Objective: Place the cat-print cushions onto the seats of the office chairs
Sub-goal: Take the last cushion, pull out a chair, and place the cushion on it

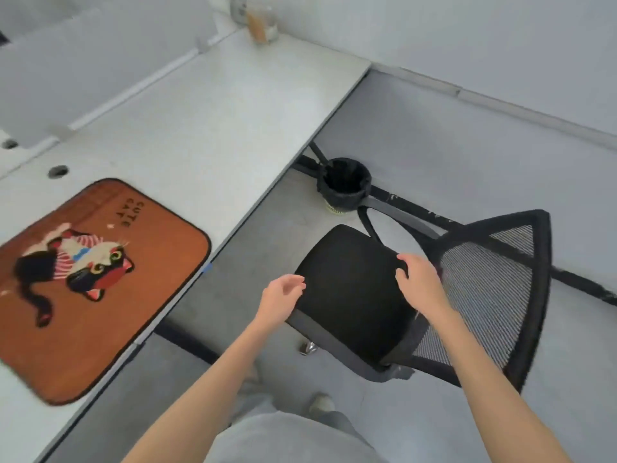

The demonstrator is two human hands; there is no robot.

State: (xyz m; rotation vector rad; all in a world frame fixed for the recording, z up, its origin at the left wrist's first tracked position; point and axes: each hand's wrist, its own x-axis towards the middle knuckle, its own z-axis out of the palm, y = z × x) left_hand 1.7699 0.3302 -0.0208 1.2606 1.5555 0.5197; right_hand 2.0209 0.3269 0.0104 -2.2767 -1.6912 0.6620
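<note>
An orange cat-print cushion point(100, 285) lies flat on the white desk point(207, 128) at the left, its corner near the desk's front edge. A black office chair point(354, 295) stands on the floor to the right of the desk, seat bare, its mesh backrest point(490, 295) on the right side. My left hand point(282, 300) hovers at the seat's left edge with fingers loosely curled and nothing in it. My right hand point(419, 284) is over the seat's rear part near the backrest, fingers bent and apart, holding nothing.
A black-lined waste bin point(344, 187) stands on the floor beyond the chair, by the desk's corner. A jar-like object point(262, 25) sits at the desk's far end against the partition. Grey floor lies open right of the chair. My legs and shoes point(320, 404) are below.
</note>
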